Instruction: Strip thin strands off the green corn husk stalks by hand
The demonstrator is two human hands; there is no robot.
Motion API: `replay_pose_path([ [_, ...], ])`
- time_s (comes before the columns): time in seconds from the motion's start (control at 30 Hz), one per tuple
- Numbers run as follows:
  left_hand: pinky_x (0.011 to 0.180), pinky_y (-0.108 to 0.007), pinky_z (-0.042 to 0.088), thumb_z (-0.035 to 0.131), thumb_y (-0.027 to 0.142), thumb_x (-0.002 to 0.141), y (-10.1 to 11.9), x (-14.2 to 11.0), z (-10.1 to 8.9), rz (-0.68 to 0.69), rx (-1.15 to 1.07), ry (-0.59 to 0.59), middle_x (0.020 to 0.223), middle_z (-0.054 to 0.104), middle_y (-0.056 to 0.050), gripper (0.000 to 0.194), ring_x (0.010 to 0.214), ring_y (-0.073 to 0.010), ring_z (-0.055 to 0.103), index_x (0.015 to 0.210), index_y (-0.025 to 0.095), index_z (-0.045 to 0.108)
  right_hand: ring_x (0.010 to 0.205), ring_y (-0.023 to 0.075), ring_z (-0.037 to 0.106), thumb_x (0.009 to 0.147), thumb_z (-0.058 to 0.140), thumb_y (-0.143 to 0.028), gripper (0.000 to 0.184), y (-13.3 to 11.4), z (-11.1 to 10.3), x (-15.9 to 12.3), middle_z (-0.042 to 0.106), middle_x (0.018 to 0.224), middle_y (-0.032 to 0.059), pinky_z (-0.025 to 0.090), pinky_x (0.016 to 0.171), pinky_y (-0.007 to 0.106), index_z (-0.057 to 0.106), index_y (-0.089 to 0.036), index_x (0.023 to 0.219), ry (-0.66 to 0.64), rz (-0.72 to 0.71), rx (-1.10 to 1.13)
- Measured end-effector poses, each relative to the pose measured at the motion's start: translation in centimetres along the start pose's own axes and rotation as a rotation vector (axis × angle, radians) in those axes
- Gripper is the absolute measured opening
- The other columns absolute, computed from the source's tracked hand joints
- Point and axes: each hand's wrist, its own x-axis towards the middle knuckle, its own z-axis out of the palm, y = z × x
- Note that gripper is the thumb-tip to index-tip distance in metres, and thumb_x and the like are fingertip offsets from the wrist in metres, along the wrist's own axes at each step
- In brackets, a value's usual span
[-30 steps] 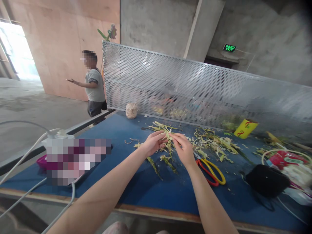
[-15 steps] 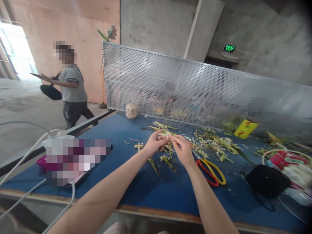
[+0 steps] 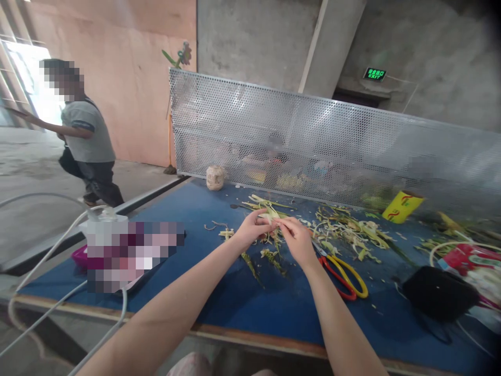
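My left hand (image 3: 252, 228) is closed around a pale, whitish-green plant strip (image 3: 269, 215), its fingers curled toward the right. Fingertips of my right hand (image 3: 296, 237) pinch the near end of the same strip, close against the left fingers. Exactly which plant it comes from I cannot make out. Under and around both hands lie pale and green plant scraps (image 3: 274, 257). Scissors (image 3: 344, 277) with one red and one yellow handle rest beside my right wrist, their blades partly among the scraps.
A blue table (image 3: 235, 308) carries a larger scrap pile (image 3: 348, 230), a yellow cylinder (image 3: 402, 207), a whitish roll (image 3: 215, 178), a black pouch (image 3: 440, 293) and a blurred-out device (image 3: 133, 256) with white cables. A perforated metal panel (image 3: 313, 141) borders the back. A person (image 3: 88, 133) walks at left.
The person at left has moved further left. The view has shifted slightly. My hands stay together on the strip, with small finger movements.
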Motion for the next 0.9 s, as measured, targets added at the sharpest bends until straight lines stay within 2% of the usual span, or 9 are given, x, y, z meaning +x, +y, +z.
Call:
replay_pose_path([
  [0.17,0.043,-0.019,0.027,0.072,0.028,0.057,-0.6,0.4,-0.4,-0.012,0.033,-0.021,0.054,0.055,0.005,0.071,0.048,-0.0072,0.051,0.118,0.011,0.04,0.091,0.0203,0.055,0.08,0.045,-0.026,0.024,0.2,0.0,0.2,0.063,0.093,0.0071,0.041,0.081,0.034,0.066,-0.022,0.091,-0.036,0.079,0.047],
  [0.3,0.042,-0.018,0.027,0.072,0.029,0.057,-0.7,0.6,-0.6,-0.026,0.052,-0.039,0.056,0.058,0.003,0.071,0.046,-0.0059,0.049,0.118,0.011,0.04,0.09,0.0207,0.055,0.077,0.048,-0.029,0.022,0.2,-0.1,0.3,0.064,0.092,0.0068,0.041,0.08,0.033,0.067,-0.021,0.085,-0.014,0.158,0.135],
  [0.4,0.042,-0.018,0.027,0.073,0.028,0.057,-0.5,0.5,-0.6,-0.037,0.055,-0.042,0.055,0.058,0.003,0.072,0.044,-0.0055,0.048,0.118,0.01,0.04,0.081,0.0202,0.056,0.076,0.048,-0.032,0.023,0.4,-0.2,0.3,0.064,0.086,0.0066,0.042,0.072,0.031,0.066,-0.019,0.083,0.012,0.211,0.171],
  [0.47,0.043,-0.018,0.029,0.073,0.027,0.056,-0.3,0.4,-0.5,-0.046,0.053,-0.044,0.054,0.057,0.004,0.073,0.045,-0.0054,0.048,0.118,0.009,0.039,0.069,0.0186,0.056,0.075,0.049,-0.034,0.024,0.7,-0.1,0.3,0.063,0.075,0.0055,0.042,0.063,0.029,0.066,-0.017,0.081,0.027,0.26,0.207],
  [0.6,0.044,-0.018,0.03,0.073,0.025,0.056,-0.1,0.2,-0.3,-0.067,0.073,-0.07,0.053,0.058,0.004,0.07,0.044,-0.0052,0.048,0.116,0.008,0.041,0.047,0.0133,0.045,0.073,0.048,-0.039,0.027,1.4,0.1,0.3,0.051,0.052,0.0001,0.036,0.046,0.025,0.063,-0.016,0.074,0.049,0.339,0.313],
  [0.73,0.044,-0.018,0.032,0.073,0.021,0.056,0.0,0.2,-0.4,-0.075,0.11,-0.087,0.056,0.062,0.001,0.069,0.046,-0.0067,0.051,0.116,0.008,0.043,0.043,0.0113,0.039,0.072,0.049,-0.042,0.028,1.8,0.1,0.4,0.043,0.046,-0.0027,0.031,0.043,0.024,0.06,-0.017,0.072,0.091,0.389,0.409],
  [0.9,0.042,-0.018,0.031,0.072,0.02,0.058,0.1,0.1,-0.3,-0.093,0.098,-0.074,0.054,0.061,0.001,0.069,0.046,-0.0072,0.052,0.119,0.007,0.041,0.044,0.0115,0.039,0.069,0.052,-0.045,0.029,1.7,0.0,0.5,0.043,0.046,-0.0028,0.031,0.044,0.024,0.06,-0.017,0.073,0.118,0.423,0.479],
])
